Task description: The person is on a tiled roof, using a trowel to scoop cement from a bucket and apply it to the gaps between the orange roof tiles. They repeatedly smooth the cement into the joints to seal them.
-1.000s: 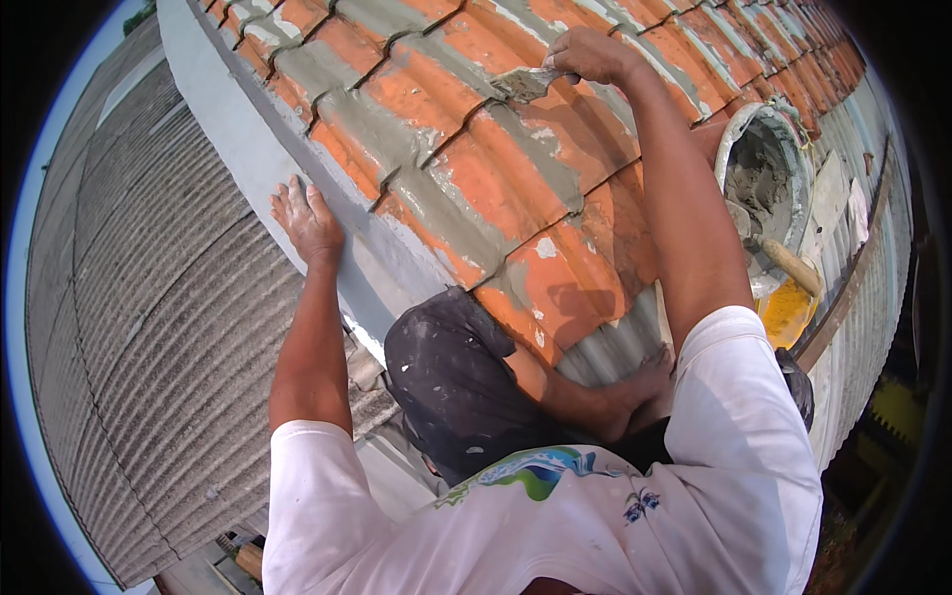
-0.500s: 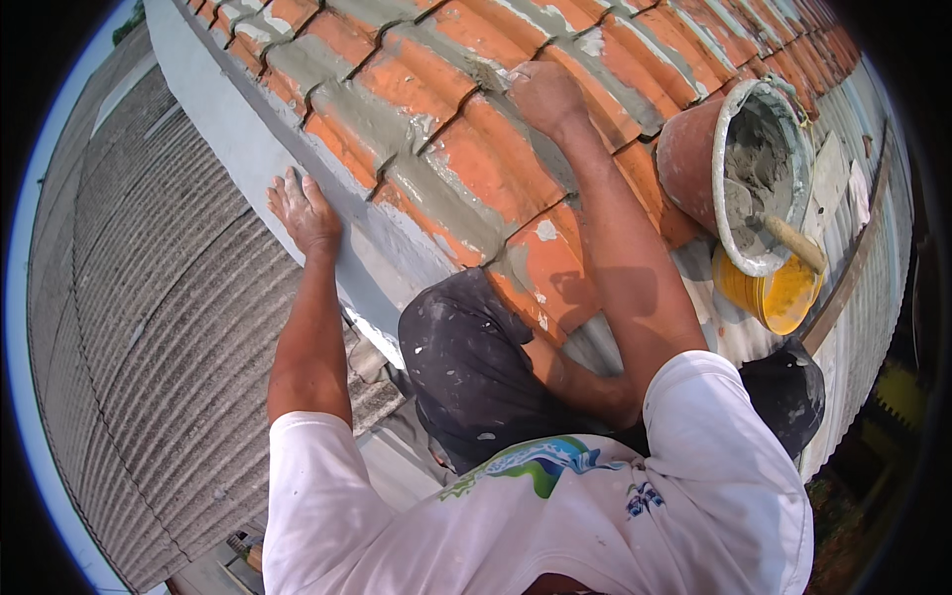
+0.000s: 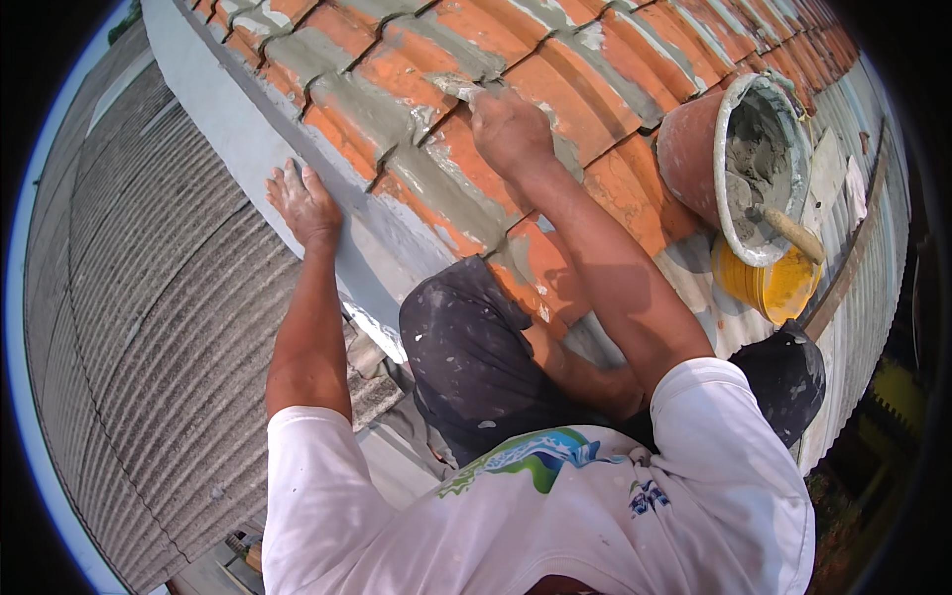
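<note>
My right hand (image 3: 512,134) is closed around a short tool that looks like a paintbrush (image 3: 455,86), its pale, cement-smeared end pointing left over the orange roof tiles (image 3: 580,94). The handle is hidden in my fist. Grey wet mortar (image 3: 441,193) covers several tile joints left of and below this hand. On the pale ledge (image 3: 372,243) along the tiles' left edge, my left hand (image 3: 303,205) lies flat with its fingers spread, holding nothing. Grey smears mark its fingers.
A tilted reddish bucket (image 3: 689,149) of grey mortar stands at right, with a wooden-handled trowel (image 3: 793,235) in it. Beneath it sits a yellow bucket (image 3: 754,283). Corrugated roofing (image 3: 169,327) slopes off at left. A wooden strip (image 3: 848,268) runs along the right.
My right hand has moved left and a little down across the tiles with the paintbrush. My left hand stays on the ledge.
</note>
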Tool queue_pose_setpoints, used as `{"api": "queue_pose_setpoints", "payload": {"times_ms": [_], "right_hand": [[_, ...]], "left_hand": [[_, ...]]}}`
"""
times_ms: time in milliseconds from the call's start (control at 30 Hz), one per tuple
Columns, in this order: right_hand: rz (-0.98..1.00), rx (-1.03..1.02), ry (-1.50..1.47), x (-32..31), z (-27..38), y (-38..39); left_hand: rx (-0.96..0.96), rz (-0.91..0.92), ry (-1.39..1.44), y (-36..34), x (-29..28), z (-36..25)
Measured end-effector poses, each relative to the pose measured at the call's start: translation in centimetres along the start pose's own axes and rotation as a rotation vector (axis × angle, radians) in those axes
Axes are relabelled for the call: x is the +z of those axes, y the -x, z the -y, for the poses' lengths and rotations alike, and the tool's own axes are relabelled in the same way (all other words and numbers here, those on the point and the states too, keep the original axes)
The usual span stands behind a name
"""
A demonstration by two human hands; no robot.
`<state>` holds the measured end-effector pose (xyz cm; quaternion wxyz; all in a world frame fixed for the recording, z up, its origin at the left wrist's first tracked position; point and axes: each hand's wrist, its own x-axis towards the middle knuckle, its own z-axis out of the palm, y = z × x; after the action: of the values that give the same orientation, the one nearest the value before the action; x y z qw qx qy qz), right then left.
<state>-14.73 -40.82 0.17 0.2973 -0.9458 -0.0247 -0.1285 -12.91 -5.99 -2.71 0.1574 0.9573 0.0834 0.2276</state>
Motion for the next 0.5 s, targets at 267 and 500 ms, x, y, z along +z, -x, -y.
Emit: {"api": "queue_pose_setpoints", "payload": {"times_ms": [267,500], "right_hand": [[0.005,0.237,-0.115,-2.0,-5.5,-5.0],[0.018,0.467,-0.472,-0.5,-5.2,-4.1]], "left_hand": [[0.01,-0.013,0.003,0.2,-0.1,0.0],[-0.004,0.007,-0.029,0.1,-0.1,0.0]]}}
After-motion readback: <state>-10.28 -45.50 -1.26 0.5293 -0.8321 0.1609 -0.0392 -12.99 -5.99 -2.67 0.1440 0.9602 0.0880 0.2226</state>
